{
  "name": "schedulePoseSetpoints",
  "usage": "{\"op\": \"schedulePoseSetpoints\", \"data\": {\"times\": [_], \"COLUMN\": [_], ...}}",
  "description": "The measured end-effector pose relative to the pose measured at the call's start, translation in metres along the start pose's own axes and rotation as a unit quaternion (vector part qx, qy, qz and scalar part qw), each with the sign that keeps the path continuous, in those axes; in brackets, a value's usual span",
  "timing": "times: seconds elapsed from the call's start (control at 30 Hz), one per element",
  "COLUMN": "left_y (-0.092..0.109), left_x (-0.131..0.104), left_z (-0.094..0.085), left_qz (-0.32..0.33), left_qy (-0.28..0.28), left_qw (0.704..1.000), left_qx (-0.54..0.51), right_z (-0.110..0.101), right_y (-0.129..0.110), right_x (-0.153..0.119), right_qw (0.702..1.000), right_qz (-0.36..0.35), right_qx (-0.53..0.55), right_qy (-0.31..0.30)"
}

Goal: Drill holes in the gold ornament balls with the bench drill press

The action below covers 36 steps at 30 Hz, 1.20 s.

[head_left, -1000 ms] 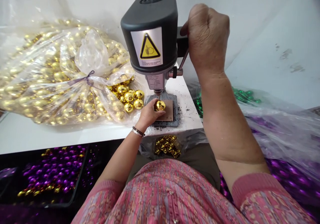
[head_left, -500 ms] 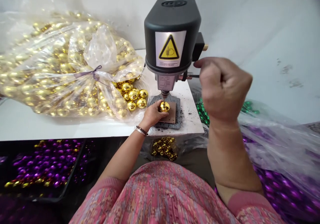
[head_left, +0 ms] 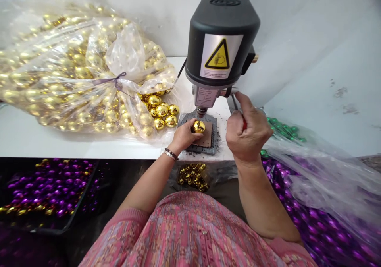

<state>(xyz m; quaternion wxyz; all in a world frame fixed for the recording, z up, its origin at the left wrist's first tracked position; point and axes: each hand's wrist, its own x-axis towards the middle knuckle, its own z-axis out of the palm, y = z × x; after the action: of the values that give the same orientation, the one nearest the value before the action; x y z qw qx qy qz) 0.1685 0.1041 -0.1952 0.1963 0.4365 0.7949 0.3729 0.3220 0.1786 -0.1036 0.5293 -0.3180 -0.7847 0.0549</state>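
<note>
My left hand (head_left: pixel 185 136) is closed on a shiny gold ball (head_left: pixel 199 126), pinched between thumb and fingers. The ball sits on a brown board (head_left: pixel 206 136) over the grey base (head_left: pixel 213 149) of a small black drill press (head_left: pixel 223 28). Right above it is the drill chuck (head_left: pixel 201 112); whether the bit touches the ball I cannot tell. To the right of the machine, my right hand (head_left: pixel 249 130) is wrapped round the feed lever (head_left: pixel 235 103), index finger stretched up along it. A bit of red shows between its fingers.
A tied clear bag (head_left: pixel 116 104) of gold balls covers the left of the white table (head_left: pixel 89 147), several balls spilling out. Dark shavings surround the base. Below are a black crate (head_left: pixel 79 209) of purple balls and a bag of gold pieces (head_left: pixel 193 176). Purple balls (head_left: pixel 321 227) and green balls (head_left: pixel 285 130) lie right.
My right hand has come down and inward with the lever. My left hand still holds the ball under the chuck. The machine's head appears further right as the view shifted.
</note>
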Motion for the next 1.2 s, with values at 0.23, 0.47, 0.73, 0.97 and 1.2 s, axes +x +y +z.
{"op": "schedulePoseSetpoints", "data": {"times": [0.23, 0.47, 0.73, 0.97, 1.2], "left_y": [0.000, 0.005, 0.005, 0.009, -0.004], "left_x": [-0.001, -0.004, -0.004, -0.024, -0.047], "left_z": [0.000, -0.002, -0.001, -0.013, -0.046], "left_qz": [-0.009, -0.015, -0.013, 0.013, 0.094], "left_qy": [-0.005, -0.018, -0.017, -0.021, -0.199], "left_qw": [1.000, 0.999, 1.000, 1.000, 0.975], "left_qx": [0.009, 0.021, 0.010, -0.011, 0.011], "right_z": [0.012, 0.027, 0.016, -0.005, 0.005], "right_y": [0.008, 0.020, 0.007, -0.014, 0.001], "right_x": [-0.013, -0.021, -0.003, 0.089, 0.100], "right_qw": [0.998, 0.985, 0.987, 0.998, 0.997], "right_qz": [-0.023, -0.124, -0.079, 0.029, 0.014], "right_qx": [0.026, 0.035, 0.086, 0.027, 0.049], "right_qy": [0.058, 0.114, 0.113, 0.055, 0.055]}}
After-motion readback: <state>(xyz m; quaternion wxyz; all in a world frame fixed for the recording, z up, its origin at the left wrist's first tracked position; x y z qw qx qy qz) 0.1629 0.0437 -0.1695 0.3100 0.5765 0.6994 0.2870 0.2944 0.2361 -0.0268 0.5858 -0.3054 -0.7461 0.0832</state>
